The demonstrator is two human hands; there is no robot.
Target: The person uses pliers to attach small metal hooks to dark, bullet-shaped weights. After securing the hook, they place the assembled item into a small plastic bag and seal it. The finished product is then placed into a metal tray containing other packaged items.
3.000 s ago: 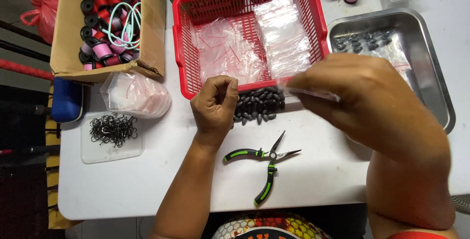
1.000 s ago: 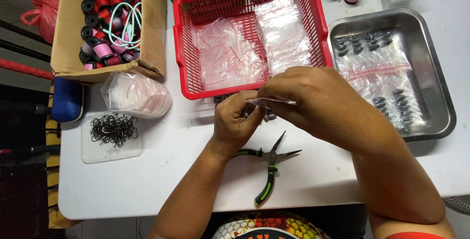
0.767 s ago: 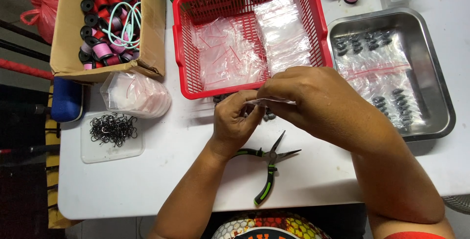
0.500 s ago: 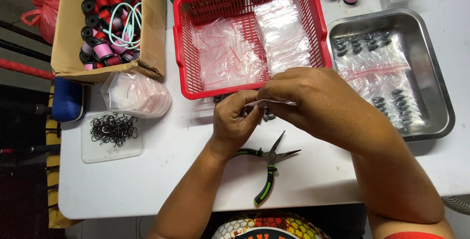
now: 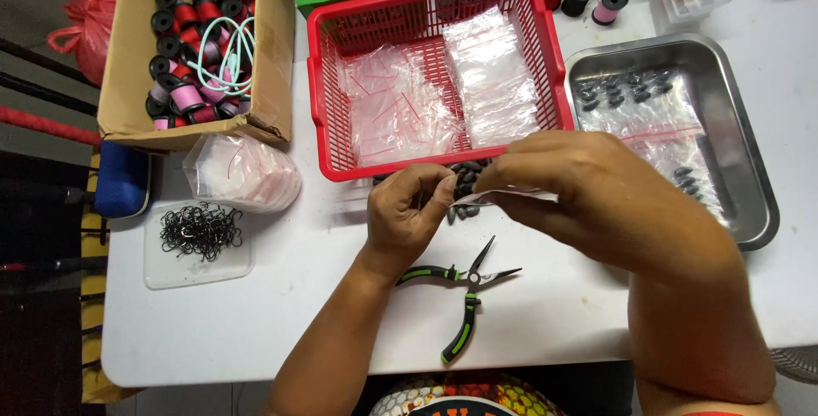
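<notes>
The right hand [image 5: 588, 186] hides most of the small clear bag [image 5: 503, 198].

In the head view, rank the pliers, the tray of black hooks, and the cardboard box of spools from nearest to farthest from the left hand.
From the left hand:
1. Pliers, just below it on the white table.
2. Tray of black hooks, farther off toward the image's left edge.
3. Cardboard box of spools, up in the image's top-left corner.

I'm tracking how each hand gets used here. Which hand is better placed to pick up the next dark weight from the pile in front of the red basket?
Probably the left hand: its fingertips sit beside the dark weights, while the right hand pinches the small clear bag.
</notes>
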